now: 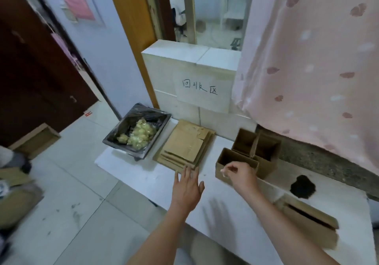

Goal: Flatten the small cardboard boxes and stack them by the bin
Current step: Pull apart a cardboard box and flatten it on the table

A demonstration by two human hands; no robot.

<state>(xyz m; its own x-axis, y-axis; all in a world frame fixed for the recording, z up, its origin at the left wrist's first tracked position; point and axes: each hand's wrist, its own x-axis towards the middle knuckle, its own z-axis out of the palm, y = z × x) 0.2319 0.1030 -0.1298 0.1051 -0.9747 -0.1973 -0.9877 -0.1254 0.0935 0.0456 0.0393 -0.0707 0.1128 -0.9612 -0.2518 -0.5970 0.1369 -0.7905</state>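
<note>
Cardboard made up most of what was seen from the head camera, the only view given. A stack of flattened boxes (185,145) lay on the white platform (143,174), just beside the bin (138,131), which was lined with a black bag and held yellowish scraps. That part of the job was judged to be done for several boxes, though their number could not be told from the overlapping edges.

To the right of the stack, three open boxes (252,152) were seen upright and touching one another, not yet flattened. Another box (307,221) lay on its side near the right edge of the platform, beside a dark patch (303,187); whether it was fully flattened could not be told.

The left hand (187,189) was held flat with its fingers straight and spread, the fingertips at the near edge of the stack, and nothing was gripped. The right hand (239,174) was placed at the nearest upright box with its fingers curled; whether the rim was pinched could not be told.

The task was judged to be partly complete, with at least three boxes left to be flattened and stacked.
</note>
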